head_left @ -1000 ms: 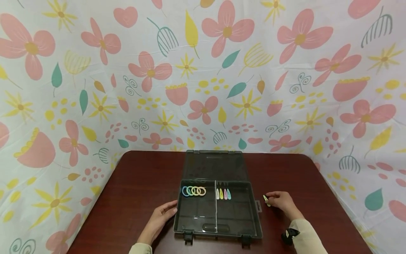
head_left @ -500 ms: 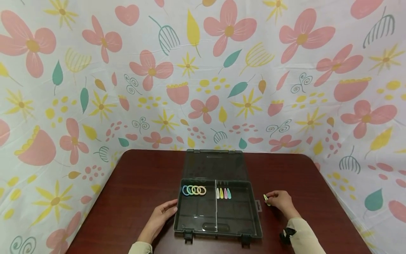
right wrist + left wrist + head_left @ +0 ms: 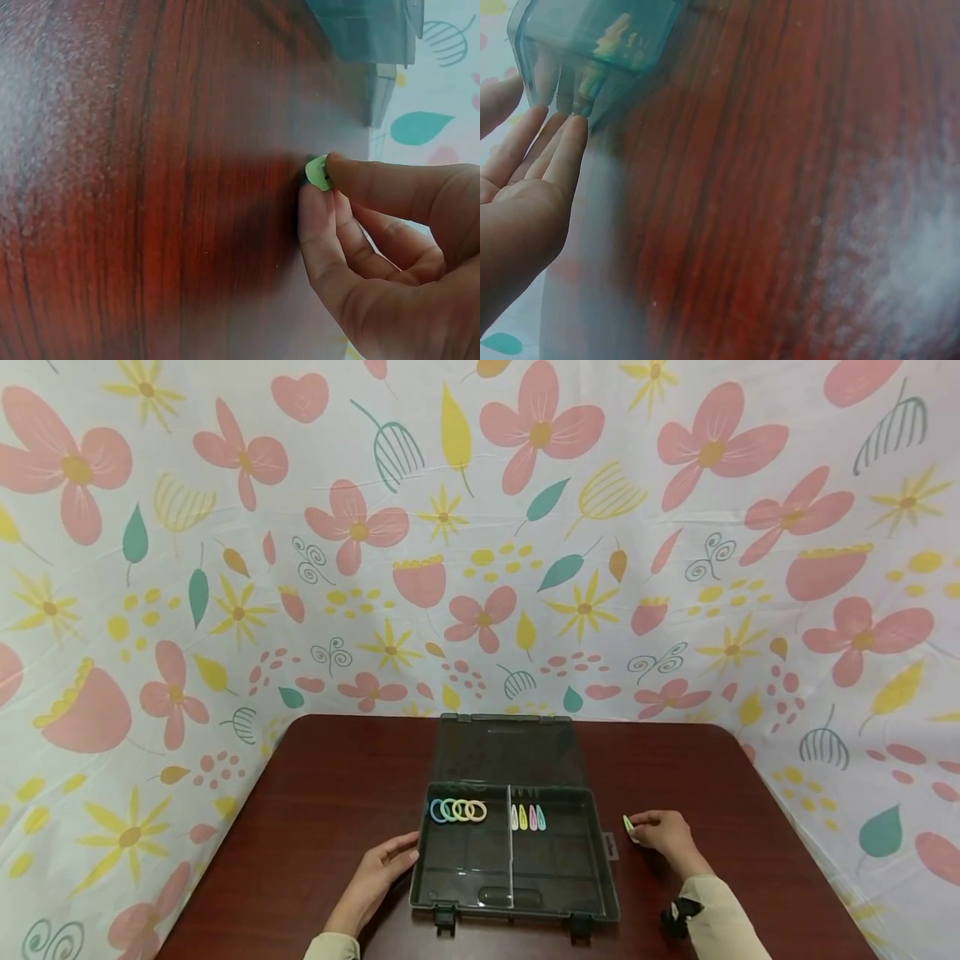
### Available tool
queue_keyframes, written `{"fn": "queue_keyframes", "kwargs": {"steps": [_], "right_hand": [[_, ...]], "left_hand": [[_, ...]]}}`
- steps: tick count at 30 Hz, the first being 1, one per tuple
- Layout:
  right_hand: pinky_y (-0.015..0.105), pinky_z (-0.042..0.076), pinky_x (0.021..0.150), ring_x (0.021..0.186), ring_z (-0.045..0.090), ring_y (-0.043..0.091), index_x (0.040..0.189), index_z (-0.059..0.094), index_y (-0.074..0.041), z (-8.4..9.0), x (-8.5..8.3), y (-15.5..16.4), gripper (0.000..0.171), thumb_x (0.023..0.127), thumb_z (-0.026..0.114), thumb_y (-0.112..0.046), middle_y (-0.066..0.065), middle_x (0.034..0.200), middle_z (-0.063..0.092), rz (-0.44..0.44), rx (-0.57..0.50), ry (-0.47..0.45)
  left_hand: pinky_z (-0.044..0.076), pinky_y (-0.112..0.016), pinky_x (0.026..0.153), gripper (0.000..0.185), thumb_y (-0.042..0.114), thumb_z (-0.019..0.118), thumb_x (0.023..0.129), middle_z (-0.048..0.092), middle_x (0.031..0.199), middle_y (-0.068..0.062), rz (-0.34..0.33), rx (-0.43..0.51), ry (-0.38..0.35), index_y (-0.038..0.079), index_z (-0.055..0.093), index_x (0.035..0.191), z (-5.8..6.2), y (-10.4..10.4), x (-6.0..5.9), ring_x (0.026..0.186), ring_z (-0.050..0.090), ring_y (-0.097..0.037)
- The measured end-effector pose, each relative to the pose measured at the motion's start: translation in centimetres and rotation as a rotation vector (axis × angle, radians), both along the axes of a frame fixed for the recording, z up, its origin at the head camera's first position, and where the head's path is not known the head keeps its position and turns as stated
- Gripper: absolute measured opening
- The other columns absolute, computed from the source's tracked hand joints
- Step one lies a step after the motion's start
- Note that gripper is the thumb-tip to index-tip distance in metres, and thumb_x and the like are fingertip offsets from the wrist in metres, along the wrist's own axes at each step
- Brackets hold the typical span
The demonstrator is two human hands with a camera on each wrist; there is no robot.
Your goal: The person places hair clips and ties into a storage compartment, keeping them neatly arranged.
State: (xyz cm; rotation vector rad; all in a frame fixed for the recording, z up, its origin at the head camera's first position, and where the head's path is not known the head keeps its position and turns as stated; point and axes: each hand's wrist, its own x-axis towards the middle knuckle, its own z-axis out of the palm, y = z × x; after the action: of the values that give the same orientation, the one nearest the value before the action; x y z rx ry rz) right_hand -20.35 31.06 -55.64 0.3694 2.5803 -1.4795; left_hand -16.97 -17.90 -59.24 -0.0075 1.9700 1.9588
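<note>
Right wrist: right hand (image 3: 390,247) pinches glossy green clip (image 3: 318,172); flat left hand (image 3: 377,881) touches translucent box (image 3: 517,893).

The table (image 3: 330,793) is dark red wood-grain with a smooth, slightly glossy finish. On it sits a box (image 3: 592,877) of smoky see-through plastic, shiny. Behind the table hangs a matt printed cloth (image 3: 225,568), lightly creased. The clip (image 3: 318,172) looks smooth pale-green.
</note>
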Motion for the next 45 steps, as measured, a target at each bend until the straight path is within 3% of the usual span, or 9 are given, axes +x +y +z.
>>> {"fn": "queue_keyframes", "kwargs": {"steps": [9, 21, 29, 36, 41, 45], "right_hand": [[0.040, 0.057, 0.075, 0.085, 0.066, 0.025, 0.118, 0.058, 0.017, 1.0, -0.5, 0.0, 0.031, 0.091, 0.060, 0.002, 0.024, 0.101, 0.064, -0.004, -0.107, 0.052], [0.045, 0.053, 0.087, 0.090, 0.067, 0.021, 0.126, 0.054, 0.013, 3.7, -1.5, -1.9, 0.039, 0.093, 0.061, -0.006, 0.016, 0.105, 0.064, 0.028, -0.239, 0.068], [0.041, 0.055, 0.083, 0.087, 0.068, 0.021, 0.126, 0.052, 0.015, 4.7, -2.4, -4.3, 0.039, 0.093, 0.062, -0.002, 0.016, 0.102, 0.066, 0.053, -0.316, 0.099], [0.045, 0.053, 0.087, 0.085, 0.068, 0.020, 0.124, 0.054, 0.014, 4.7, -3.0, -7.0, 0.038, 0.092, 0.063, -0.002, 0.017, 0.102, 0.065, 0.077, -0.347, 0.081], [0.046, 0.054, 0.085, 0.086, 0.069, 0.029, 0.118, 0.058, 0.014, 4.2, -3.2, -8.8, 0.032, 0.090, 0.064, 0.000, 0.017, 0.096, 0.066, 0.061, -0.344, 0.066], [0.047, 0.055, 0.083, 0.082, 0.069, 0.027, 0.112, 0.061, 0.013, 3.5, -3.2, -9.9, 0.026, 0.089, 0.064, 0.001, 0.016, 0.093, 0.065, 0.038, -0.297, 0.043]], "left_hand": [[0.040, -0.048, 0.104, 0.058, 0.032, 0.063, 0.095, 0.041, 0.146, -0.021, 0.001, -0.003, 0.015, 0.003, 0.047, 0.142, 0.0, 0.1, 0.1, 0.132, 0.042, -0.037], [0.039, -0.049, 0.105, 0.056, 0.031, 0.062, 0.095, 0.040, 0.146, -0.021, -0.001, 0.003, 0.022, 0.003, 0.047, 0.141, -0.1, 0.1, 0.1, 0.133, 0.040, -0.037], [0.040, -0.044, 0.105, 0.054, 0.027, 0.062, 0.095, 0.044, 0.144, -0.020, 0.033, 0.006, 0.041, 0.001, 0.048, 0.140, 0.2, 0.2, 0.0, 0.131, 0.043, -0.033], [0.043, -0.036, 0.102, 0.052, 0.023, 0.064, 0.094, 0.049, 0.140, -0.019, 0.072, 0.016, 0.061, -0.001, 0.050, 0.138, 0.1, 0.6, 0.1, 0.129, 0.045, -0.028], [0.043, -0.038, 0.103, 0.053, 0.025, 0.064, 0.094, 0.047, 0.142, -0.019, 0.061, 0.001, 0.059, 0.000, 0.049, 0.139, 0.1, 0.6, 0.2, 0.130, 0.043, -0.030], [0.042, -0.040, 0.104, 0.053, 0.025, 0.064, 0.094, 0.047, 0.142, -0.019, 0.063, 0.004, 0.048, 0.000, 0.050, 0.138, 0.0, 0.6, 0.2, 0.131, 0.043, -0.031]]}}
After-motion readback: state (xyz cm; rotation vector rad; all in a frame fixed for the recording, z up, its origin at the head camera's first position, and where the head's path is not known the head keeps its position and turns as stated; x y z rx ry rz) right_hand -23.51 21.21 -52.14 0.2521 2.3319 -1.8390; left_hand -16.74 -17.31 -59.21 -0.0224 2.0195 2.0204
